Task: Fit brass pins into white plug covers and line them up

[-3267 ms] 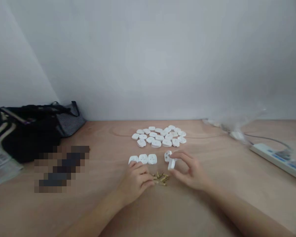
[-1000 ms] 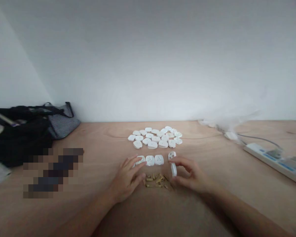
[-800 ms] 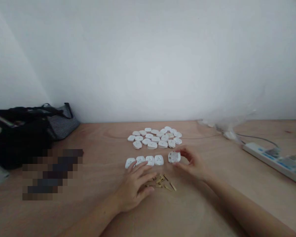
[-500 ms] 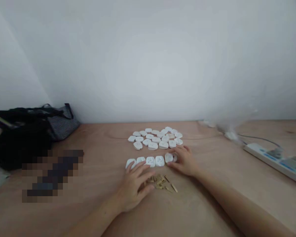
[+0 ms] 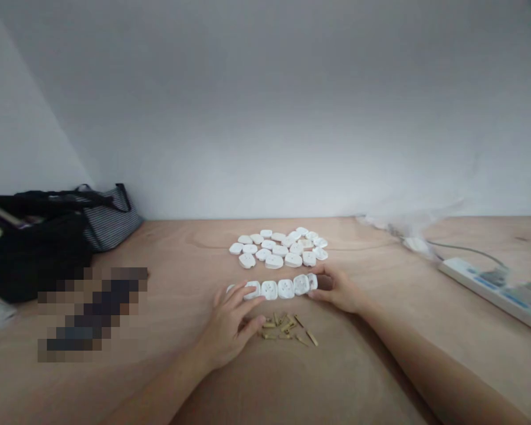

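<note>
Right hand (image 5: 337, 292) half-curled, pinching end shell (image 5: 312, 281) of white plug-shell row (image 5: 277, 289), fingers partly hiding it. Left hand (image 5: 230, 330) open, spread at row's left end, leftmost shell (image 5: 230, 288) mostly hidden. Brass pins (image 5: 287, 328) loose below row.

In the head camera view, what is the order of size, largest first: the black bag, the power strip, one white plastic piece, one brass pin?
Black bag, then power strip, then white plastic piece, then brass pin. The white pieces look alike.

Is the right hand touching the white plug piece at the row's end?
Touching: the head view shows the right hand against that white plug piece.
</note>
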The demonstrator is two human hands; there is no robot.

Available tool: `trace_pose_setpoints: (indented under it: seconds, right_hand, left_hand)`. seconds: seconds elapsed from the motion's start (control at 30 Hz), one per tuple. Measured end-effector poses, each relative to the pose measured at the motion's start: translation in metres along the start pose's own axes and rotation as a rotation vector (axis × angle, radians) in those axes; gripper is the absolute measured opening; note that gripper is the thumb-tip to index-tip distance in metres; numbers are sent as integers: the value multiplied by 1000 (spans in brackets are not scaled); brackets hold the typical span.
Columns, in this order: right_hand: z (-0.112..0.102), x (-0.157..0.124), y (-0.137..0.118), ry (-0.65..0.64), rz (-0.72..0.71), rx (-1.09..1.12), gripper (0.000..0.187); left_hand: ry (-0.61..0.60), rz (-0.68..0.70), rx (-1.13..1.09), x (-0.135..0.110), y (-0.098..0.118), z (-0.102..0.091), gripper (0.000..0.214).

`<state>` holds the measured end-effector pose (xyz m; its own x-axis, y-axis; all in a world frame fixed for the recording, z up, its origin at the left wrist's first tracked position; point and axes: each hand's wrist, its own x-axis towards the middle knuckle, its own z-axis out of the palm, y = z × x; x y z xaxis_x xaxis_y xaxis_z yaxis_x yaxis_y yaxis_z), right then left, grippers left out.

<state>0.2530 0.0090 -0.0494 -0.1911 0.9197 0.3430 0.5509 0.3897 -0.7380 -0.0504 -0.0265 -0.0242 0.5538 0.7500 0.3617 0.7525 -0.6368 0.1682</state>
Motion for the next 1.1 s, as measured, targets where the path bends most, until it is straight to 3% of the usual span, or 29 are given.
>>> trace_pose_setpoints:
  seconds: [0.2,0.5,0.7,0.87,1.1]
  right_hand:
    - [1,1,-6,10,2,48,30]
    - [-16,-16,-17,68,61,115,26]
    - [-12,-40,-45,-126,-15,204,41]
    - [-5,-48,-64,-248,-106,56,44]
    - [-10,-49,-58,-193,-165,79,45]
  left_hand:
    - [1,21,-19,-1,2,0,31]
    - [-27,16,-15,-2,3,-3,34]
    - [-63,35,-22,-2,4,-3,37]
    - [-69,43,-41,-2,5,-2,34]
    - [-67,40,-48,-3,2,2,34]
